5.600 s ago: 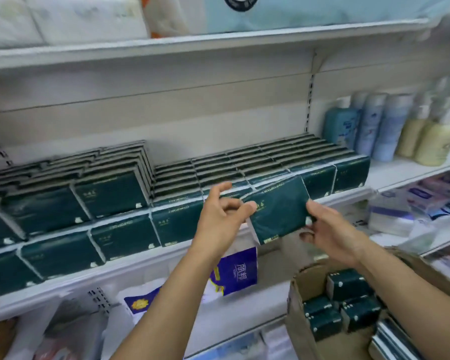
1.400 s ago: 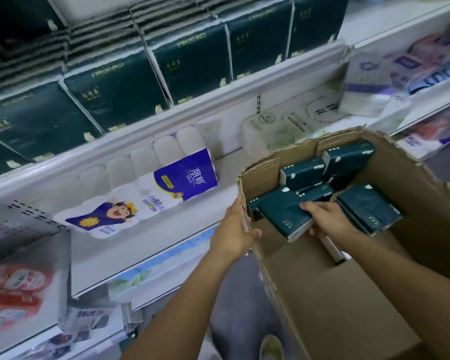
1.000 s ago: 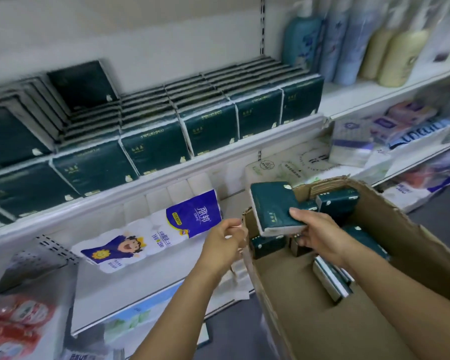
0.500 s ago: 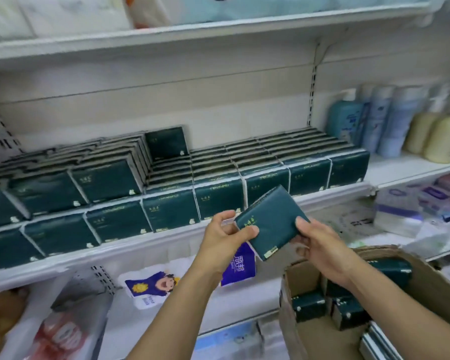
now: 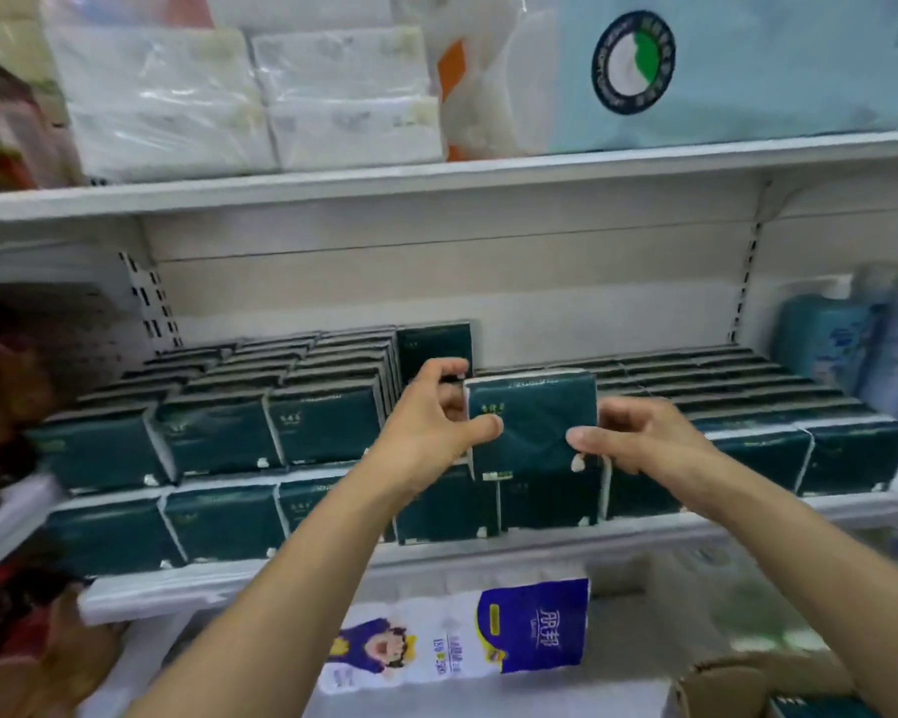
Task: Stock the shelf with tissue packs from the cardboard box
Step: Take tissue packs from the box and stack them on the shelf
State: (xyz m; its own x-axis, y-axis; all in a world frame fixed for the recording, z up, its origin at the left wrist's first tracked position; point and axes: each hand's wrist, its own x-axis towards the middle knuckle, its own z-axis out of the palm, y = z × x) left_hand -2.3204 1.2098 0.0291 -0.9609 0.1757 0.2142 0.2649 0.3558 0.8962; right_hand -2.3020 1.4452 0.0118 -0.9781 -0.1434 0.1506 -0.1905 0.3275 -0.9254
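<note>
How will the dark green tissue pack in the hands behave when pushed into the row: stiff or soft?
The tissue pack probably gives softly: its wrapper looks creased where it is pinched. It seems light, since the left hand and right hand hold it by its edges. Its film wrapper may slide easily.

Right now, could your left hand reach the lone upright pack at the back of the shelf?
Probably yes: the left hand is just in front of that upright pack, nothing between, though it pinches the held pack and must release first.
</note>
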